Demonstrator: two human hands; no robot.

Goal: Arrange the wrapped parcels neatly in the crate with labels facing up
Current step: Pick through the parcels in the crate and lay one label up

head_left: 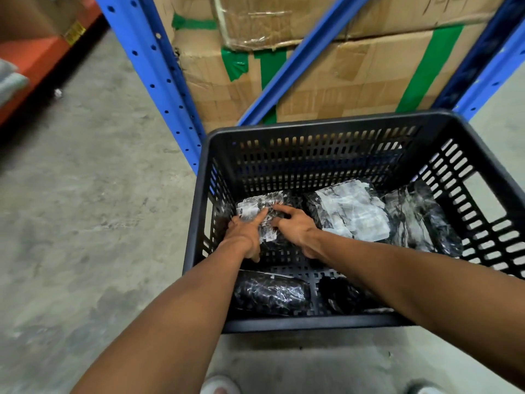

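Note:
A black slotted plastic crate (312, 123) stands on the floor in front of me. Inside lie several black wrapped parcels. My left hand (245, 233) and my right hand (292, 226) both rest on the back-left parcel (260, 204), fingers spread over its white label, which faces up. Beside it a parcel (352, 211) shows a large white label facing up, and another parcel (423, 220) lies against the right wall. Two parcels lie at the near side, one on the left (270, 294) and one (341, 294) partly hidden under my right forearm; no label shows on either.
Blue shelving posts (153, 81) rise right behind the crate, with stacked cardboard boxes (326, 81) taped in green between them. An orange rack beam (31, 64) runs at the far left. Grey concrete floor (85, 223) spreads to the left. My shoes (220, 386) show at the bottom edge.

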